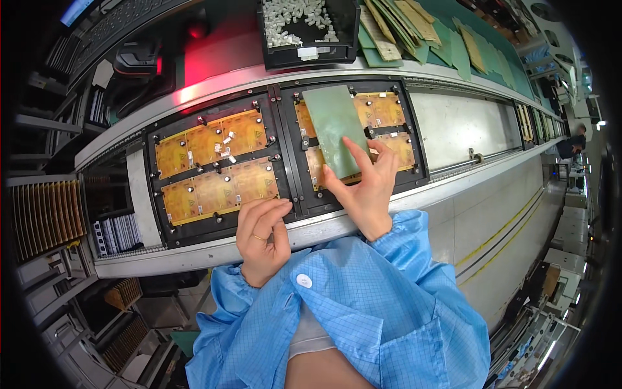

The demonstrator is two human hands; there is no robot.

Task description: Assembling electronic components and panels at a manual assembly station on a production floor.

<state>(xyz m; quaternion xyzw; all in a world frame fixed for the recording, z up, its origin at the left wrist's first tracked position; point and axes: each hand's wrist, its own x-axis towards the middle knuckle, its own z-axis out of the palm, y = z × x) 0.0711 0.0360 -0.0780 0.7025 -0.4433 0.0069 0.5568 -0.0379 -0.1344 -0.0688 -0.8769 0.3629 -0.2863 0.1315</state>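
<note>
A flat green board [332, 126] lies tilted over part of the orange circuit panels [379, 110] in the right black frame [420, 146]. My right hand [368, 185] is on its near end, index finger pressed on its face and thumb at its lower edge, the other fingers curled. My left hand [264, 236] is closed in a pinch beside the near right corner of the left black frame [223, 228]; whatever is between its fingertips is too small to make out. Several small white connectors [225, 148] lie loose on the left frame's orange panels [170, 155].
A black bin [311, 55] of white connectors stands beyond the rail. Several green and tan boards [414, 32] are piled at its right. The metal conveyor rail [162, 259] runs along my near side. Panels stand in a rack [48, 217] at far left.
</note>
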